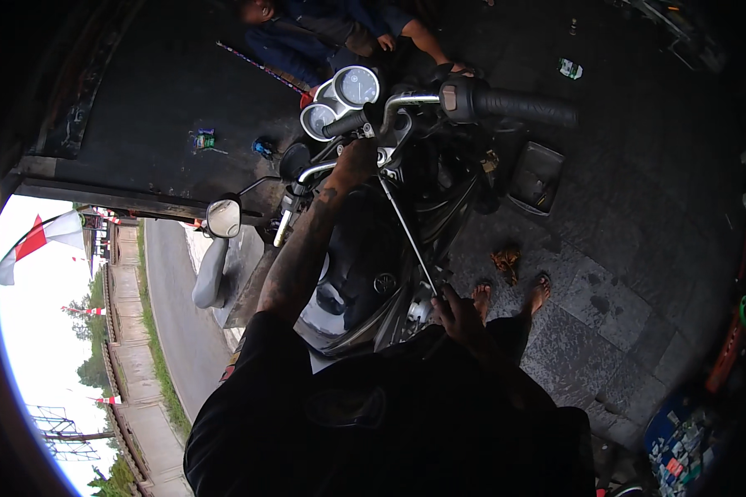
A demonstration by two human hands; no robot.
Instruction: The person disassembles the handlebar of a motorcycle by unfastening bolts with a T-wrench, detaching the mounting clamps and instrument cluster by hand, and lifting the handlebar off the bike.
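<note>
A motorcycle stands in front of me, with its black tank, two round gauges and chrome handlebar. My left hand is closed at the middle of the handlebar, below the gauges. A black grip-like piece shows just beyond it; whether that hand holds it, I cannot tell. My right hand, lower and to the right by the tank, is closed on the dark handle end of a long-shafted screwdriver. Its thin metal shaft slants up toward my left hand, where the tip is hidden.
A grey tray lies on the floor at right, near a brown crumpled item. Another person sits beyond the gauges. A mirror juts out left toward the road. A blue container of small items stands at lower right.
</note>
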